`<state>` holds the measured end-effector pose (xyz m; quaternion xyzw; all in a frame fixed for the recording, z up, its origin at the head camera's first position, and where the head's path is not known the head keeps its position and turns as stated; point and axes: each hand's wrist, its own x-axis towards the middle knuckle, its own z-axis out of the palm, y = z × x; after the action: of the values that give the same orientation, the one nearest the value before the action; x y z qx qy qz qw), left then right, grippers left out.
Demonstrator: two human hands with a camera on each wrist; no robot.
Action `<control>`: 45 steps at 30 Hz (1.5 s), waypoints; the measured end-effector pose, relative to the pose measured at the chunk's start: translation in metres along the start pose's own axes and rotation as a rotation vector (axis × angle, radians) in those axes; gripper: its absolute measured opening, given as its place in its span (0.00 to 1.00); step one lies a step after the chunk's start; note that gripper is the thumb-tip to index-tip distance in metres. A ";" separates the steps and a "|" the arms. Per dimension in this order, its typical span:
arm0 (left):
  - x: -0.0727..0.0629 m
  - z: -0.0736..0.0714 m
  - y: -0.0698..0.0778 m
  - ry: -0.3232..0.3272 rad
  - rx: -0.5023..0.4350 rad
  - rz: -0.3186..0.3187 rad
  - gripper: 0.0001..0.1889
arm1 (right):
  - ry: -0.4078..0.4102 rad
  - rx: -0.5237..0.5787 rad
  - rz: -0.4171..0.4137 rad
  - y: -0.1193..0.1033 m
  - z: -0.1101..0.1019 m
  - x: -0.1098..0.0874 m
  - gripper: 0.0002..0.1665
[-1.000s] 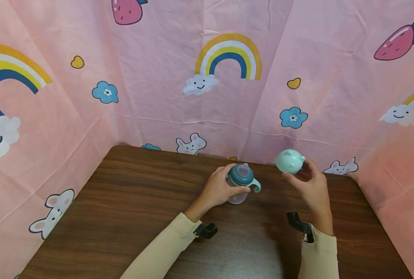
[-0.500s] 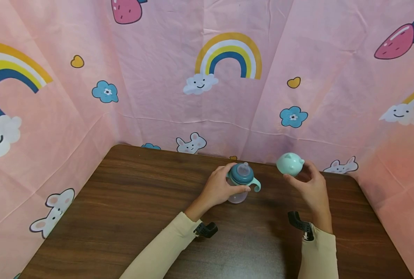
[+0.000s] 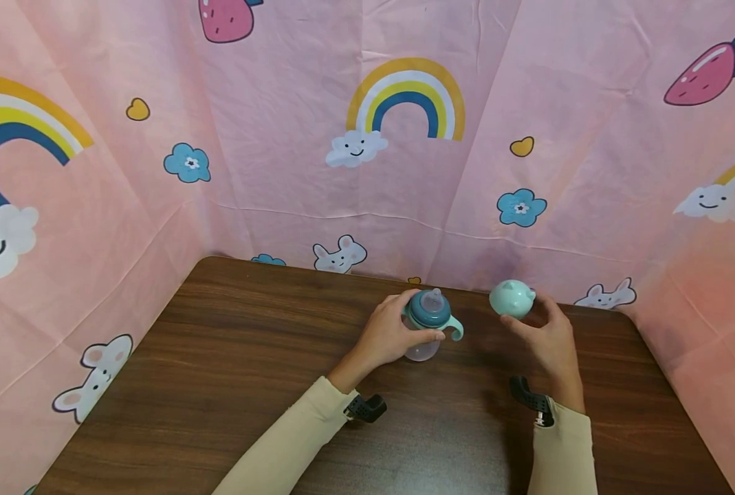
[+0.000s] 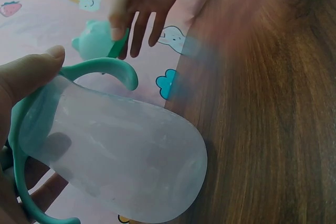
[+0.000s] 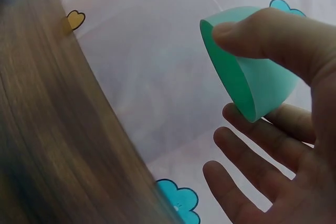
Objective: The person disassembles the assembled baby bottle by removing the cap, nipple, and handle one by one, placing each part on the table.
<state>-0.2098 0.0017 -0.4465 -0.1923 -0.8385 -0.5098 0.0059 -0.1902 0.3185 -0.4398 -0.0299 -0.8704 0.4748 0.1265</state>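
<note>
A baby bottle point(image 3: 430, 311) with a dark teal collar, clear nipple and mint side handles stands upright on the table. My left hand point(image 3: 388, 332) grips it around the upper body, thumb on the near side. In the left wrist view its frosted body point(image 4: 131, 150) looks empty. To the right, my right hand point(image 3: 549, 337) pinches a mint dome-shaped bottle cap point(image 3: 511, 300) with small ear-like bumps, above the table and apart from the bottle. The right wrist view shows the cap's hollow underside point(image 5: 226, 72), thumb at its rim and the other fingers spread below.
The brown wood-grain table point(image 3: 249, 357) reaches back to a pink patterned cloth point(image 3: 280, 137) that hangs behind it and at both sides. Black camera mounts point(image 3: 367, 408) sit at both wrists.
My right hand has lowered slightly and shifted a little left with the cap. The left hand and the bottle have stayed in place.
</note>
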 end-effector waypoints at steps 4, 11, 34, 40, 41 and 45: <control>0.000 0.000 -0.001 0.001 -0.002 0.001 0.49 | -0.015 -0.007 0.028 0.003 0.001 0.001 0.48; 0.001 0.001 -0.001 0.001 0.011 -0.004 0.49 | -0.038 -0.020 0.063 0.010 0.002 0.002 0.48; 0.000 0.001 -0.001 0.001 -0.005 -0.003 0.48 | -0.068 -0.047 0.130 0.021 0.005 0.003 0.51; -0.001 0.001 -0.001 0.001 -0.005 0.000 0.48 | -0.101 -0.080 0.155 0.022 0.006 0.005 0.53; 0.000 0.001 -0.001 0.001 -0.005 -0.001 0.48 | -0.106 -0.084 0.160 0.023 0.006 0.005 0.53; 0.000 0.001 -0.002 0.000 -0.004 -0.004 0.49 | -0.124 -0.101 0.177 0.025 0.007 0.007 0.54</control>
<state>-0.2100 0.0022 -0.4485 -0.1909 -0.8378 -0.5115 0.0045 -0.2002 0.3275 -0.4626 -0.0835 -0.8934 0.4406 0.0284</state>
